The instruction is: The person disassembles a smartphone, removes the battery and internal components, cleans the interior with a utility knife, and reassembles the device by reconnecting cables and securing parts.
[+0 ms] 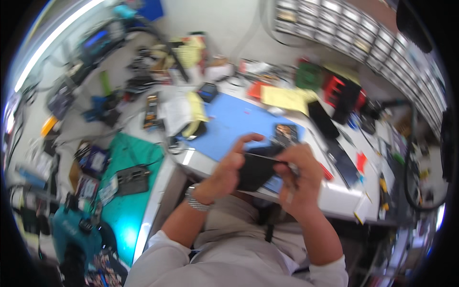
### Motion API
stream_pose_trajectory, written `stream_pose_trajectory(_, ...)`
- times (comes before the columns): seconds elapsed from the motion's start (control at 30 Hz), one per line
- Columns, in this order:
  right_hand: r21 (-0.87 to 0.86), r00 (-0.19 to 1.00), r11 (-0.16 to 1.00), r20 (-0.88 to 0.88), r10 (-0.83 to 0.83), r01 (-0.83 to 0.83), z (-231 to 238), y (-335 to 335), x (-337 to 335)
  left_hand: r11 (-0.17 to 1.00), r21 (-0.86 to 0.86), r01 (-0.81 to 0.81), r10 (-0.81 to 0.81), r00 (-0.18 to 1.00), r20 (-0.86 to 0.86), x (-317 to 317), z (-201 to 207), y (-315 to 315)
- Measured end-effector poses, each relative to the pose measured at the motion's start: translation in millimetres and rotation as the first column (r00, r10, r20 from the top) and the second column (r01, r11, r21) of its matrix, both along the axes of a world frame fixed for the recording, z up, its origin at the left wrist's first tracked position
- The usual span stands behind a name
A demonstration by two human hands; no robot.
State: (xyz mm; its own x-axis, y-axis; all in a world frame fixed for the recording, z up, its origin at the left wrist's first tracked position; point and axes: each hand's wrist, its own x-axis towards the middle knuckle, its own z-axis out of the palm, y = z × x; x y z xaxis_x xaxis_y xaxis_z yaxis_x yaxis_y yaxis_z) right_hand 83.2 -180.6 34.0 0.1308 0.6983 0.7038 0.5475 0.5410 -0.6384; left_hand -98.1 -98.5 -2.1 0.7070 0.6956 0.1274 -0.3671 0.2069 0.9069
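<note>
White-topped workbench (330, 201): this surface spanned the area before the person. A curved-looking rack of small, clear-fronted drawers (344, 28) lined the wall at upper right. Next in size, a light-blue rectangular mat (234, 119) covered the middle of the bench, and a green mat (129, 210) lay to the left, bearing a dark grey box-shaped unit (133, 180). A teal apparatus (71, 229) stood at lower left.

Both bare hands were raised in front of the torso. The left hand (225, 174) grasped the left side of a flat, black rectangular device (256, 173), its index finger extended. The right hand (302, 179) gripped the right side with bent fingers. The device was tilted above the near edge of the bench.

Beyond the hands, a pale yellow sheet (284, 98) lay near two black slabs (323, 120). A smaller dark device with a coppery patch (286, 134) rested on the blue mat. A silver metal-link watch band (197, 198) encircled the left wrist. Blur obscured exact fingertip contact.
</note>
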Motion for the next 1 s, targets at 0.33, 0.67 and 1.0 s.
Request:
stream_pose_trajectory(0.33,-0.119,0.997,0.990,0.003,0.077,-0.076,20,-18,-12,0.919,0.394,0.024,0.010,0.996,-0.086,-15,-3,-24)
stream_pose_trajectory(0.67,-0.122,0.996,0.989,-0.007,0.085,-0.085,14,-10,-28,0.945,0.127,-0.302,0.280,0.945,0.167,-25,-19,-49)
stream_pose_trajectory(1.0,-0.138,0.971,0.984,-0.223,0.082,-0.115,16,-37,-6,0.837,-0.413,-0.360,0.512,0.783,0.353,-73,3,2)
